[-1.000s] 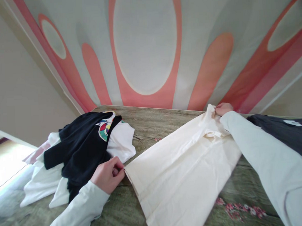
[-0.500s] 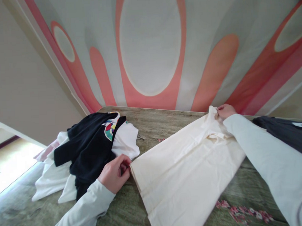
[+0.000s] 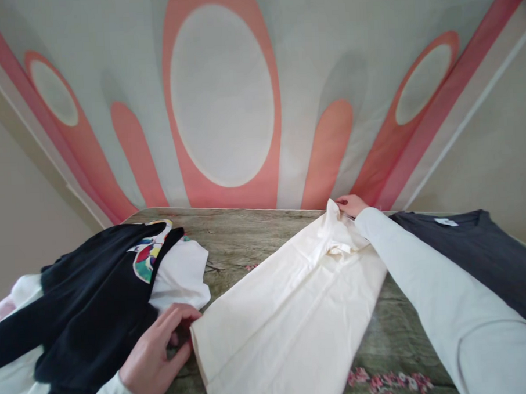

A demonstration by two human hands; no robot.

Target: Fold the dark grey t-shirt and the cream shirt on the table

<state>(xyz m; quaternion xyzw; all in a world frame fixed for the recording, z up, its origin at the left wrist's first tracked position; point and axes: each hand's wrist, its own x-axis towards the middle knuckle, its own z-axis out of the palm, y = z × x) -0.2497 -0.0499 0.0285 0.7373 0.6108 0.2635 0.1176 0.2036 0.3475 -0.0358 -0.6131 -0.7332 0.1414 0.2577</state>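
A cream garment [image 3: 286,318] lies folded lengthwise across the wooden table [image 3: 238,238], running from near left to far right. My left hand [image 3: 159,352] rests at its near left corner, fingers loosely curled with their tips on the cloth edge. My right hand [image 3: 350,205] pinches the bunched far end of the garment by the wall. Both arms wear pale long sleeves.
A pile of clothes lies at the left: a black shirt with a coloured print [image 3: 88,303] over white pieces [image 3: 181,276]. A dark grey shirt [image 3: 479,257] lies flat at the right. A pink and grey patterned wall hanging [image 3: 224,106] backs the table.
The view has swung to the right, showing more of the dark grey shirt. My left hand's fingers have loosened from a tight pinch at the garment's corner. My right hand keeps its grip.
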